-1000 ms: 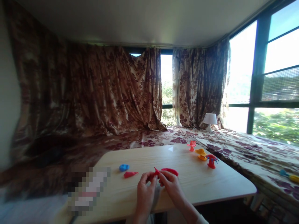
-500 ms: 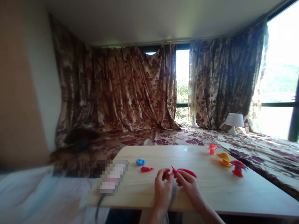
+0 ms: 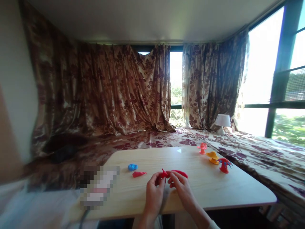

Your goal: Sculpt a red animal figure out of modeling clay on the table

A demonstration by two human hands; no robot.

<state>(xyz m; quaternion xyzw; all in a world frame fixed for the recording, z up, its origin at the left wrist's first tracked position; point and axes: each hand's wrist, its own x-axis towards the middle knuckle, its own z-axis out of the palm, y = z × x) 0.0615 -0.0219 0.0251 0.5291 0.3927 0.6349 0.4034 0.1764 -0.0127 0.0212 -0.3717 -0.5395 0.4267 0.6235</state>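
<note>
My left hand (image 3: 154, 187) is closed around a small red piece of modelling clay (image 3: 164, 174), whose pointed tip sticks up above the fingers. The curled fingertips of my right hand (image 3: 181, 186) meet the same piece from the right. Behind that hand, a long red clay strip (image 3: 180, 173) lies on the table, partly covered by the fingers. To the left lie a tapered red clay piece (image 3: 139, 174) and a blue clay lump (image 3: 132, 167).
At the light wooden table's (image 3: 124, 197) right side stand a pinkish-red figure (image 3: 202, 148), a yellow one (image 3: 213, 158) and a red one with blue parts (image 3: 224, 165). A pixelated flat object (image 3: 100, 187) with a cable lies left. A white lamp (image 3: 223, 121) stands beyond.
The view has turned to the right, so everything sits further left. My right fingers have shifted off the pointed tip to the piece's right side; my left hand keeps its hold.
</note>
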